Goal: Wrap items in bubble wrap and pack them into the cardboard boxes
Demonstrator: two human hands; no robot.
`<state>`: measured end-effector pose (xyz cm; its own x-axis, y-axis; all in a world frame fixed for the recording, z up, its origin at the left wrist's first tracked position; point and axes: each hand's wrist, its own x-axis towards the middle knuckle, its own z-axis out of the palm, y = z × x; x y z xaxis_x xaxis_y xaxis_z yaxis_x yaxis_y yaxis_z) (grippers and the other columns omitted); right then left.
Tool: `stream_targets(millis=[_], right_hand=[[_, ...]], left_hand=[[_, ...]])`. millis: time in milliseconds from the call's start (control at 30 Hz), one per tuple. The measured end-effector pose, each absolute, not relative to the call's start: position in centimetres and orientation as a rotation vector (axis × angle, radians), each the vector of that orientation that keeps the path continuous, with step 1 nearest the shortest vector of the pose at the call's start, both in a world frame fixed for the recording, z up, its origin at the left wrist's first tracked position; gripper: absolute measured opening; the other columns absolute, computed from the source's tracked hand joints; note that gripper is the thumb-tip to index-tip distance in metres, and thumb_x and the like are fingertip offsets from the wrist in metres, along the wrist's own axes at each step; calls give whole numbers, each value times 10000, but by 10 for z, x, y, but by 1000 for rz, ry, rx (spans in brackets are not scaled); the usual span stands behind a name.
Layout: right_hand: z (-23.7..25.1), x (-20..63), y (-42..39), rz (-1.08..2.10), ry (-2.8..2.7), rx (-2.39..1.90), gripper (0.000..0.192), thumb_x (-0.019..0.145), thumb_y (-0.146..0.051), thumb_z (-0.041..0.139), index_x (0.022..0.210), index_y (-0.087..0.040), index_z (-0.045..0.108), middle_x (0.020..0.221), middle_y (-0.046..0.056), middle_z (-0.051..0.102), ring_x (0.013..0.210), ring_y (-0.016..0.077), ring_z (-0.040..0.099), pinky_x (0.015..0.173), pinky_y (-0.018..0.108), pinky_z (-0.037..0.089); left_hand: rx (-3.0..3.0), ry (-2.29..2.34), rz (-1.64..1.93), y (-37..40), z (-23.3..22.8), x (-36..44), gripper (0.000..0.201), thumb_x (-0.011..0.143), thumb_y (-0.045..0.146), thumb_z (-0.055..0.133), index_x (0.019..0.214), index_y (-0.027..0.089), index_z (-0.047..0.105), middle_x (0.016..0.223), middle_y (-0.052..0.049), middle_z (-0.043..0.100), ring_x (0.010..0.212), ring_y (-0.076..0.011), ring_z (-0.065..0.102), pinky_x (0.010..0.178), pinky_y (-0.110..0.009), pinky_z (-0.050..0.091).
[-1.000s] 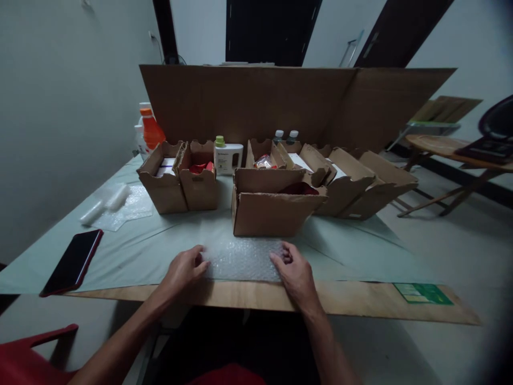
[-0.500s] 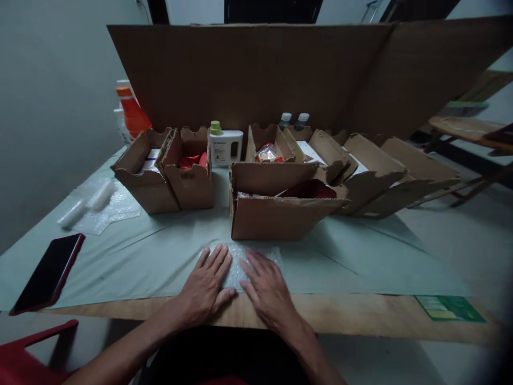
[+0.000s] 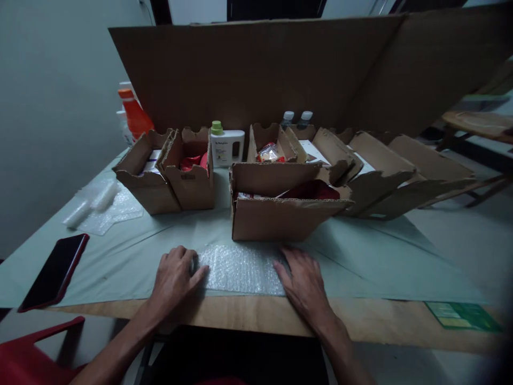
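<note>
A sheet of clear bubble wrap (image 3: 240,267) lies flat on the pale green table cover near the front edge. My left hand (image 3: 175,278) rests palm down at its left edge, fingers touching the wrap. My right hand (image 3: 304,280) lies flat at its right edge, fingers spread. Neither hand holds anything. Just behind the wrap stands an open cardboard box (image 3: 280,206) with something dark red inside.
Several more open cardboard boxes (image 3: 168,171) stand in a row behind, before a tall cardboard wall (image 3: 280,75). An orange bottle (image 3: 134,115) and a white bottle (image 3: 226,147) stand at the back. A dark phone (image 3: 54,270) and loose bubble wrap (image 3: 100,206) lie left.
My hands were together on the middle of the bubble wrap half a second ago; they have slid apart to its left and right edges, flattening it.
</note>
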<state>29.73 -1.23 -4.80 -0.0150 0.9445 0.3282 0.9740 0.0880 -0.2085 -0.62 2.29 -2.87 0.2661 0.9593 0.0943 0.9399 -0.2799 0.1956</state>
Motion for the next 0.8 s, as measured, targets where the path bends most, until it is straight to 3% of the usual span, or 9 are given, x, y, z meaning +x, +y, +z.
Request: stream_targets(millis=[133, 233, 300, 400, 500, 600, 733, 800], right_hand=[[-51, 285, 2, -28, -1982, -1974, 221, 915, -280, 537, 1012, -160, 695, 1073, 145, 717, 998, 319, 627, 840, 431, 442], [-45, 285, -9, 199, -1869, -1903, 153, 890, -280, 541, 845, -199, 664, 911, 87, 722, 907, 272, 650, 813, 386, 446], [-38, 281, -26, 433, -1736, -1851, 180, 895, -323, 534, 935, -209, 667, 887, 58, 719, 825, 227, 663, 758, 335, 464], [-30, 260, -55, 784, -1599, -1751, 397, 887, -340, 538, 1253, -210, 621, 907, 33, 709, 729, 165, 659, 696, 272, 487], [-28, 224, -71, 1026, -1650, -1626, 591, 866, -263, 530, 1456, -230, 506, 898, 8, 689, 682, 129, 629, 681, 238, 492], [-33, 194, -69, 1063, -1751, -1588, 654, 846, -215, 520, 1498, -253, 476, 826, -6, 685, 662, 142, 605, 678, 254, 495], [-38, 183, -56, 993, -1772, -1576, 475, 859, -279, 517, 1305, -210, 667, 860, 40, 714, 617, 167, 576, 675, 308, 508], [-37, 186, -53, 1037, -1716, -1567, 384, 867, -325, 532, 1174, -199, 726, 878, 53, 716, 636, 171, 584, 673, 309, 505]], left_hand=[[2370, 1816, 177, 22, -29, 6, 199, 906, 337, 581, 828, 166, 649, 900, -90, 640, 878, -271, 602, 800, -387, 447], [2335, 1725, 261, 24, -33, 9, 130, 872, 206, 557, 748, 189, 591, 858, -51, 637, 843, -222, 604, 759, -322, 428], [2258, 1716, 318, 28, -32, 2, 125, 852, 170, 544, 732, 199, 565, 777, -16, 629, 761, -187, 602, 699, -285, 417], [2265, 1723, 333, 46, -21, -14, 107, 855, 168, 537, 761, 202, 575, 715, 4, 642, 684, -171, 609, 641, -264, 407], [2397, 1683, 351, 75, -7, -19, 87, 860, 166, 554, 869, 201, 633, 812, -26, 701, 790, -201, 651, 740, -294, 440], [2456, 1629, 361, 106, -2, -5, 192, 851, 157, 580, 1017, 204, 665, 910, -53, 723, 908, -236, 658, 838, -337, 458], [2523, 1549, 410, 117, -11, 6, 438, 827, 170, 611, 1265, 178, 598, 1256, -130, 651, 1165, -288, 579, 989, -415, 454], [2525, 1447, 487, 99, -17, -5, 454, 829, 146, 562, 1282, 162, 589, 1329, -145, 606, 1229, -286, 544, 1048, -443, 438]])
